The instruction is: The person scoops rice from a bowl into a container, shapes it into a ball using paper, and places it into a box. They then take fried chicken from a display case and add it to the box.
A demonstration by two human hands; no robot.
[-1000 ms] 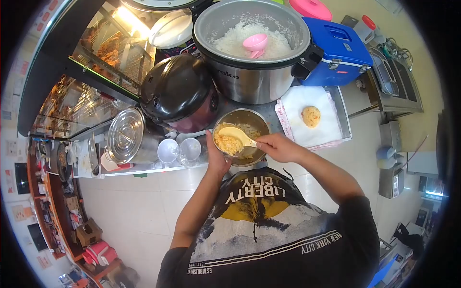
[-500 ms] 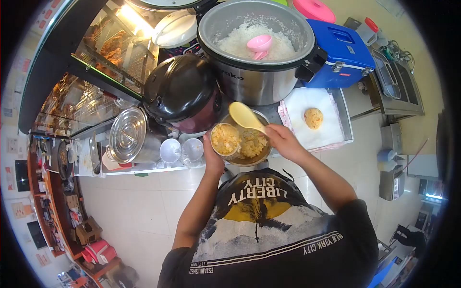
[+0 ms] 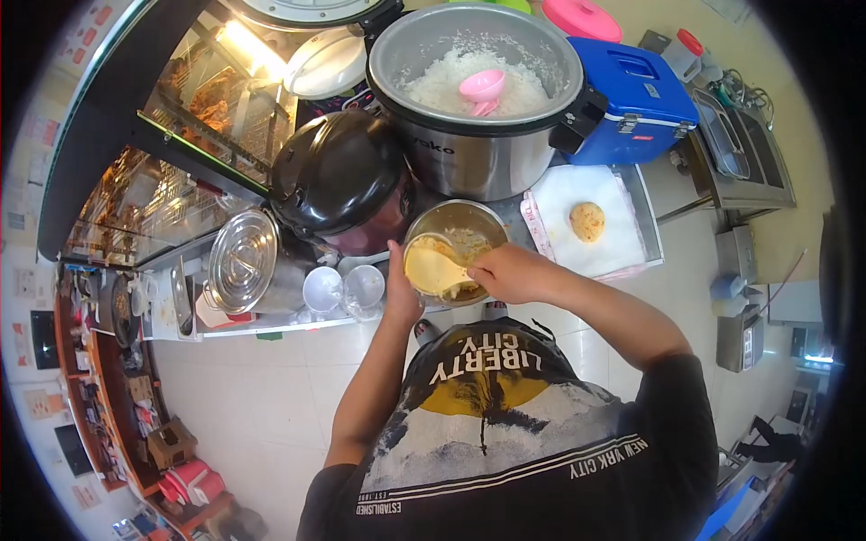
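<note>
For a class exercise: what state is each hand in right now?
Left hand: holding a cup, largely hidden by the yellow paddle.
Right hand: closed, holding that paddle.

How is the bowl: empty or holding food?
Not empty: food bits lie inside the bowl, which the paddle and right hand partly cover.

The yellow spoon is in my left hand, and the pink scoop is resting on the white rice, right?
Not quite: the head view shows the yellow spoon in your right hand, not your left hand. The pink scoop is resting on the white rice.
</note>
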